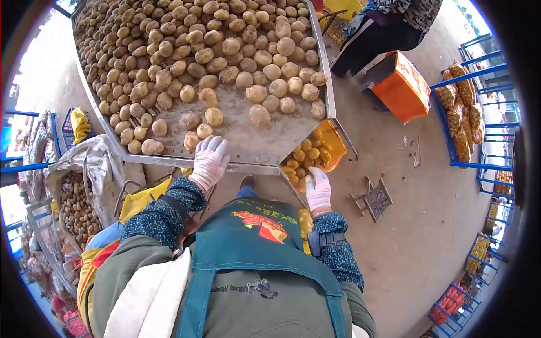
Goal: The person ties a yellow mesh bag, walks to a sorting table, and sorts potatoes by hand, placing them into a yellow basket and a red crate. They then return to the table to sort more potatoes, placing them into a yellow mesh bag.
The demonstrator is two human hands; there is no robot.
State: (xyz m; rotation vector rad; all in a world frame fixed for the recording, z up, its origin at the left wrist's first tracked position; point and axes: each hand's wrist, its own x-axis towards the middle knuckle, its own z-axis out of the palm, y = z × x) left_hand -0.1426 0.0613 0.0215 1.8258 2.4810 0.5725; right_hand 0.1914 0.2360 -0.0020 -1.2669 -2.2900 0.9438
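Many potatoes [225, 45] cover a metal sorting table [248, 141]. My left hand [211, 160], in a striped glove, rests at the table's front edge, its fingertips beside two potatoes; the fingers lie close together, and whether anything is under them is hidden. My right hand [318, 190], gloved too, is at the near rim of an orange-yellow bag [333, 147] that hangs at the table's right corner with potatoes inside. Its fingers point into the bag, touching or just above the potatoes; what they hold, if anything, cannot be made out.
Another person [389, 28] stands behind the table near an orange crate [407, 87]. A small stool [375, 200] is on the floor at right. Blue racks with filled net bags [462, 112] line the right side. At left is a large open sack of potatoes [79, 208].
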